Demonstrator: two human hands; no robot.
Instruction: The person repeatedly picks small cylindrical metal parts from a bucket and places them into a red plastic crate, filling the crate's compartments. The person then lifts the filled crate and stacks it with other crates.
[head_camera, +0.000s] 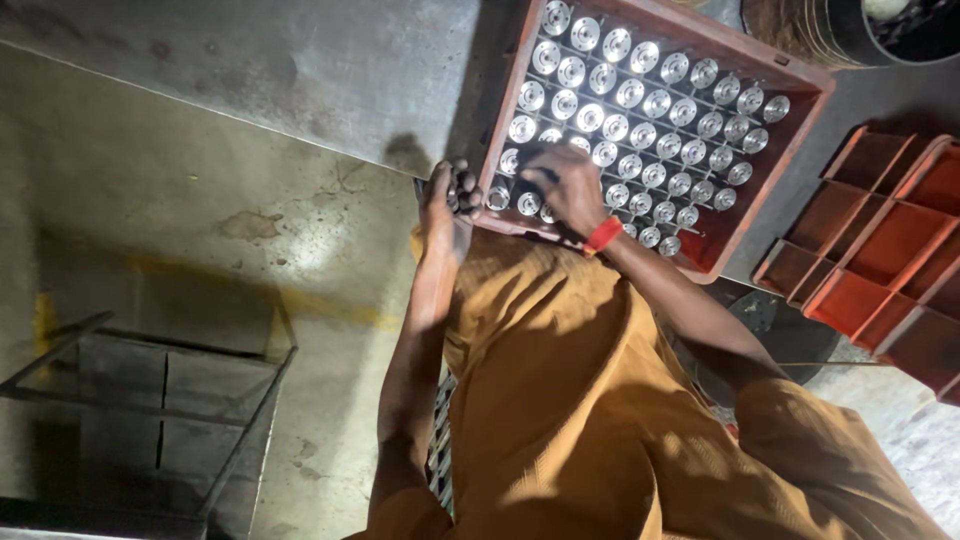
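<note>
The right hand (570, 190) lies down inside the red crate (800, 130), on top of the shiny round metal parts (640, 110). Its fingers are bent down over the parts at the near left corner of the crate. They look closed around one part, but the hand hides it, so I cannot tell for sure what the grip has. A red band (603, 234) sits on that wrist.

The left hand (445, 195) is just outside the crate, at its near left edge. Its fingers are curled shut around a few small dark pieces (467, 188), which touch the crate wall.

The metal parts stand in neat rows and fill most of the crate. Each one is round and bright with a hole in the middle. The far right corner of the crate looks bare. The crate sits on a grey worktop (300, 70), close to its near edge.

To the right are empty orange crates (880, 240) with walls inside them. A dark round bin (850, 30) stands at the far right. On the floor to the left is a metal frame (160, 400).

It looks like the person is working through the parts one by one, and is now at the near row. The next move would call for a firm pinch on one small part, and care not to knock over the ones beside it, since they stand so close.
</note>
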